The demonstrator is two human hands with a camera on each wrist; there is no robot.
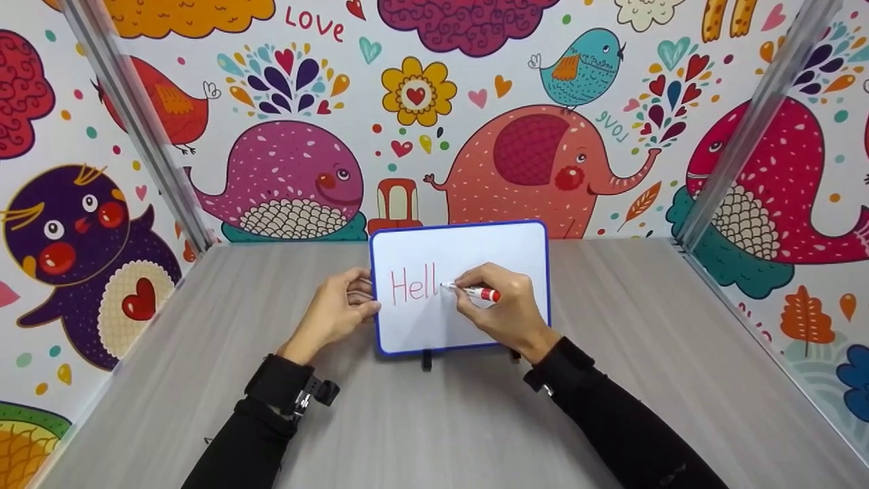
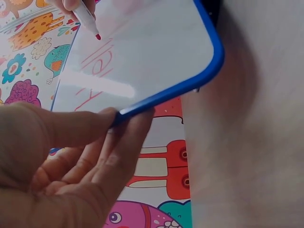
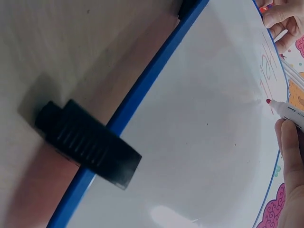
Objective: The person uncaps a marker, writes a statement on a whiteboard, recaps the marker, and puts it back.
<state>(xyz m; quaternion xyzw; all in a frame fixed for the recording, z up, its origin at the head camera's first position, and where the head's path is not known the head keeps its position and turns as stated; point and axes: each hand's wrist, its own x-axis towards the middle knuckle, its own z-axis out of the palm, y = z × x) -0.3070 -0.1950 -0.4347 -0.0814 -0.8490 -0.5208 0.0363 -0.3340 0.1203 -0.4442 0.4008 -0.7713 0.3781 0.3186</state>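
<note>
A small whiteboard [image 1: 468, 326] with a blue rim stands tilted on the table, "Hell" written on it in red strokes. My left hand [image 1: 337, 307] pinches its left edge; in the left wrist view the thumb [image 2: 80, 127] lies on the front and fingers sit behind the blue rim [image 2: 166, 96]. My right hand [image 1: 506, 305] holds a white marker [image 1: 475, 291] with a red end. In the right wrist view the marker's red tip [image 3: 269, 101] is at the board just past the last letter; whether it touches is unclear.
Black stand feet [image 1: 426, 360] show under the board's lower edge, and a black clip [image 3: 90, 142] grips that rim in the right wrist view. Patterned wall panels [image 1: 292, 176] enclose the grey table [image 1: 271, 272] at the back and both sides.
</note>
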